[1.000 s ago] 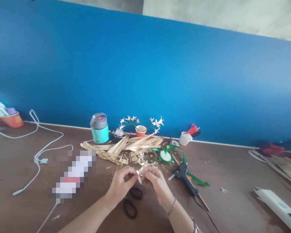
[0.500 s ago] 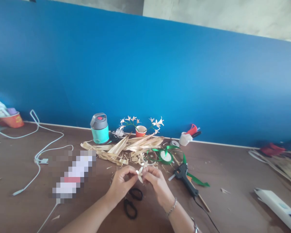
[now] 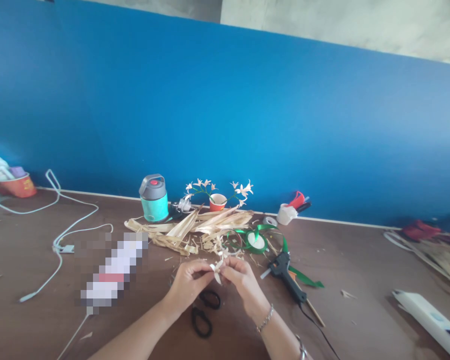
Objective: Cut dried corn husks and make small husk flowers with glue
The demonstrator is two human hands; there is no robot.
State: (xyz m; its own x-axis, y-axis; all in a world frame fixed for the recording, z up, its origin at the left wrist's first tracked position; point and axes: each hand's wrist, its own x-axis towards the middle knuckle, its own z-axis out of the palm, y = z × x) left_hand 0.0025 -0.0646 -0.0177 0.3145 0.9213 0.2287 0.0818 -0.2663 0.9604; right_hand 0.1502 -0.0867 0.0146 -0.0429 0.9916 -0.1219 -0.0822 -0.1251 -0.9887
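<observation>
Between my two hands is a small cream-white flower with narrow petals, apparently of dried husk. My left hand pinches a petal on its left side. My right hand grips it from the right with thumb and forefinger; its other fingers are curled. Below the hands lie the black handles of scissors, their blades hidden. Dried husks and scraps are heaped just beyond. To the right rest a spool of green ribbon and a black glue gun beside a thin stick.
Behind the husks, a paper cup holds stems of similar white flowers. A teal canister stands to its left. White cables and a blurred-out strip lie left. A white box is at right; a blue partition closes the back.
The flower has tilted very slightly between my fingers. Both hands stay in nearly the same place, and the things on the table have not moved.
</observation>
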